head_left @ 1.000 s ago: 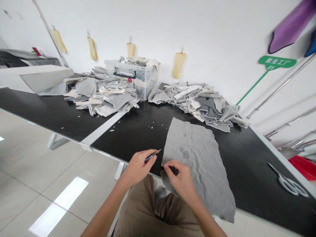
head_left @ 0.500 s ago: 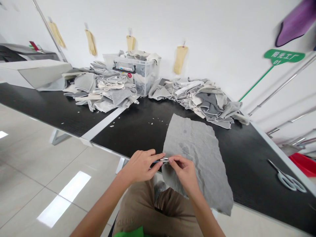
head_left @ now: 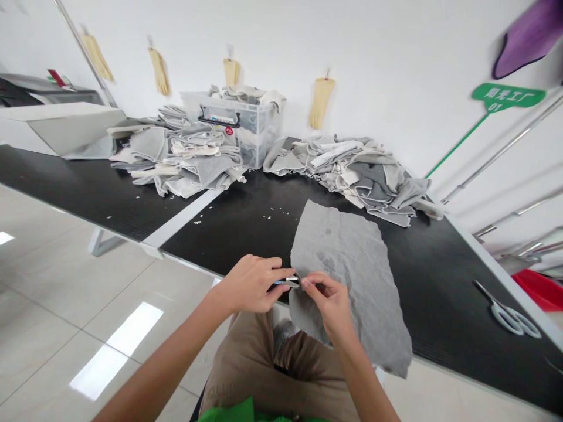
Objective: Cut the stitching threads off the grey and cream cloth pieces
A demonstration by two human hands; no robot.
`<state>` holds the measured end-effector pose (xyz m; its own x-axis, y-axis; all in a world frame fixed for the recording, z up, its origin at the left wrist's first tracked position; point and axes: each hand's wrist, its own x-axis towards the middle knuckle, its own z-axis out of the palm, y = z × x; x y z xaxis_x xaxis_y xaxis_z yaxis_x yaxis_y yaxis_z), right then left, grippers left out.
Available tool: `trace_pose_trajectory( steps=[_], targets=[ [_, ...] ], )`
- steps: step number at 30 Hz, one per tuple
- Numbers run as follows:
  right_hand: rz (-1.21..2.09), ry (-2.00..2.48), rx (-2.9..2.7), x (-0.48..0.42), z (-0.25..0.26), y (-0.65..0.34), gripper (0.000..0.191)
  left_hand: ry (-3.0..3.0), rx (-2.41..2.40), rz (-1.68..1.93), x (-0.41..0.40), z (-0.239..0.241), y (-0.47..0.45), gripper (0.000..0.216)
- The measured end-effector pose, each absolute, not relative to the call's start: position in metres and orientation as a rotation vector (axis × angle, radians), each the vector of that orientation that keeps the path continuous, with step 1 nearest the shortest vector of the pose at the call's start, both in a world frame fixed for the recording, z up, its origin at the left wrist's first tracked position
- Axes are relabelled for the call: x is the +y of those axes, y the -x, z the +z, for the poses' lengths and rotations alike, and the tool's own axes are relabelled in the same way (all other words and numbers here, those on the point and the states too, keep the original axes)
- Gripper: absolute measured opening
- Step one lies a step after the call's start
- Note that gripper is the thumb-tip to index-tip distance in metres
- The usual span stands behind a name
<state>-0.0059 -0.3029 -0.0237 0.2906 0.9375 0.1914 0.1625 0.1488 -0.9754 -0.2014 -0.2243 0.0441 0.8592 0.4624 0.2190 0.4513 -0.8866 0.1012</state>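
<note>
A grey cloth (head_left: 352, 264) with uneven edges lies over the table's front edge, a few darker spots on its surface. My right hand (head_left: 328, 299) pinches its left edge between thumb and fingertips. Close beside it, my left hand (head_left: 257, 284) is closed on small thread snips (head_left: 288, 282) with silver blades and a bit of blue showing. Their blades point right, at the cloth edge by my right fingertips. Most of the snips' body is hidden in my left palm.
Grey cloths are heaped at the back left (head_left: 189, 155) and back right (head_left: 369, 173). Between them stands a clear plastic box (head_left: 264, 129) of cloths. White-handled scissors (head_left: 510, 316) lie at the right. Small scraps (head_left: 270, 214) dot the black table (head_left: 233, 225).
The snips' blades look further apart than before at the cloth edge. My left hand has shifted slightly up, and my right hand keeps its pinch. The whole view has moved a little.
</note>
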Motion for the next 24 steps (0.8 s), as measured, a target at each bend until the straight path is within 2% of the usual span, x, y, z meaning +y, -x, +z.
trace_pose_trajectory(
  steps=[24],
  targets=[
    [0.667, 1.255, -1.117, -0.314, -0.024, 0.007, 0.012, -3.106, 0.683, 0.403, -0.233, 0.052, 0.191, 0.027]
  ],
)
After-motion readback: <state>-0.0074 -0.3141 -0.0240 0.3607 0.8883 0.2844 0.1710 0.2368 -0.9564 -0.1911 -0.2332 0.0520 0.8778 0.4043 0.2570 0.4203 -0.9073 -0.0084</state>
